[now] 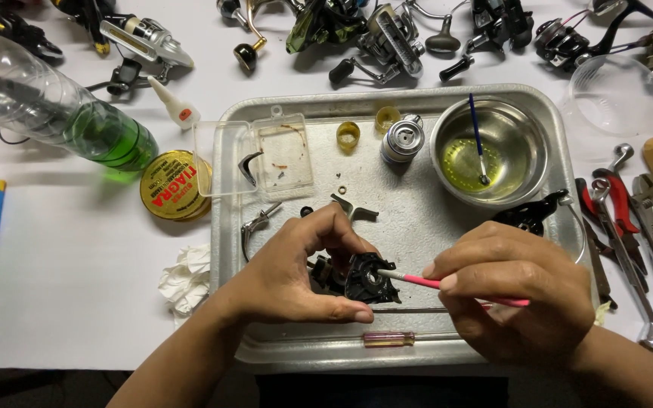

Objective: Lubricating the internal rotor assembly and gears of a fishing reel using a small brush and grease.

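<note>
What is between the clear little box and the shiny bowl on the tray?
In the head view, a small yellow cap and a silver spool sit between the clear box and the bowl.

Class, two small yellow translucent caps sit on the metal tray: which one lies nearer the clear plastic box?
The darker amber cap, just right of the clear plastic box; the paler yellow cap sits farther right, beside the silver spool.

On the tray (417,227) before me, my left hand (289,276) holds the reel part (368,279); my right hand (515,295) sits right of it, the bowl (519,143) behind, the box (266,155) behind-left.
</note>
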